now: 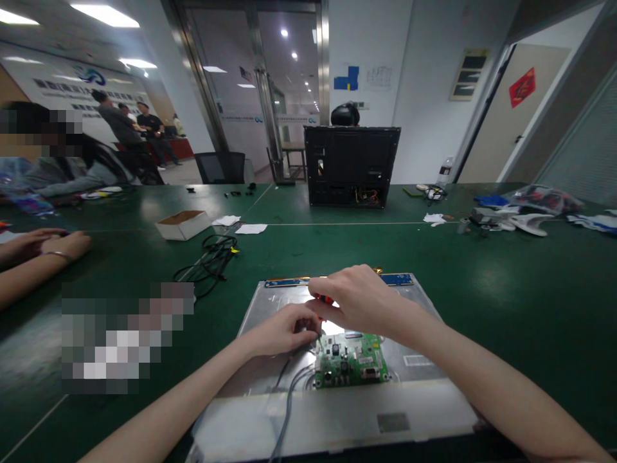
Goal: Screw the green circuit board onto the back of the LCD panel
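Note:
A silver metal panel (270, 308), the back of a flat screen, lies on the green table in front of me. A green circuit board (354, 363) sits on it with grey cables (289, 392) running toward me. My right hand (359, 299) is closed around a red-handled screwdriver (326, 299) above the board's far left corner. My left hand (284, 331) rests on the panel just left of the board, fingers pinched together at the screwdriver's tip. What those fingers hold is hidden.
A black computer case (351, 166) stands at the back. A small cardboard box (183, 224), paper scraps and a black cable bundle (212, 257) lie to the left. Another person's hands (45, 244) rest on the table's left edge. Loose parts and bags (520, 209) lie at the right.

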A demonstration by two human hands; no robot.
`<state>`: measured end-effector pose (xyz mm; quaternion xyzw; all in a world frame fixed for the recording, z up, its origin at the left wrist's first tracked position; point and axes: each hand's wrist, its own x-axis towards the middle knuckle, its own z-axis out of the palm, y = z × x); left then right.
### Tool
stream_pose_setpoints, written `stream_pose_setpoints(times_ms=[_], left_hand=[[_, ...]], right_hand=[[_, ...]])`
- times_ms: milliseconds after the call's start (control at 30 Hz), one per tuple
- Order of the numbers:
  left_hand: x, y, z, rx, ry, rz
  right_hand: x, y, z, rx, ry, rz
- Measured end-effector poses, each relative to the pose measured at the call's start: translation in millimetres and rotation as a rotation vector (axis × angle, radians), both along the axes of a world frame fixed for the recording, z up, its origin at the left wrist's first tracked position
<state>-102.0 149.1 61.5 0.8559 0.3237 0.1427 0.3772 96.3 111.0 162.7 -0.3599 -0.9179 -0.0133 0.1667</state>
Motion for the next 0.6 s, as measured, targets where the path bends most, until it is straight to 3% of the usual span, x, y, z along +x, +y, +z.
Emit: stream_pose_setpoints(times_ms=[600], left_hand=[[-0.9,-0.4,-1.0,0.041,0.009,-0.001]], right_hand=[[6.5,-5.0,8.9,-0.098,-0.012,0.129]])
